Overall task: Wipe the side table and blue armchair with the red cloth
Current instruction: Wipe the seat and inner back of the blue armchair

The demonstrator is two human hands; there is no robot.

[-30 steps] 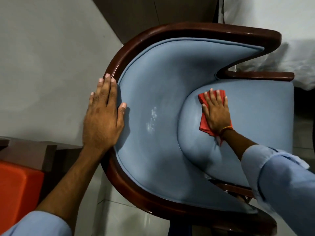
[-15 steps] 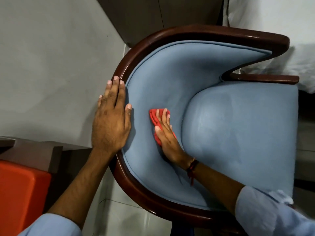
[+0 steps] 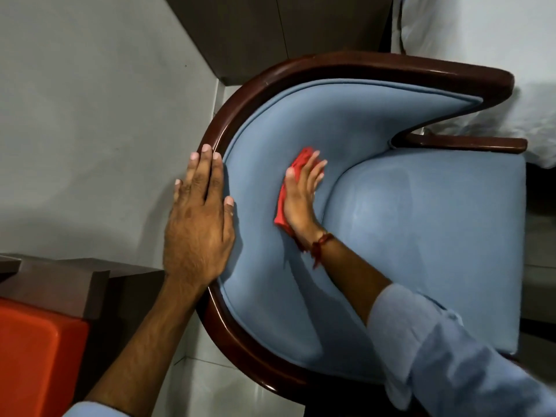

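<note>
I look straight down on the blue armchair, which has a curved dark wooden frame. My right hand presses the red cloth flat against the inner blue backrest, just left of the seat cushion. Most of the cloth is hidden under my palm; its edges show at the fingertips and along the hand's left side. My left hand lies flat, fingers together, on the wooden rim at the back of the chair and holds nothing. A dark brown side table shows at the lower left.
An orange block sits below the brown table at the bottom left. A grey wall runs along the left. White bedding lies beyond the chair at the upper right. Pale floor tiles show under the chair.
My right hand carried the red cloth from the seat cushion to the inner backrest, then slid it upward along the backrest. My left hand stayed on the wooden rim.
</note>
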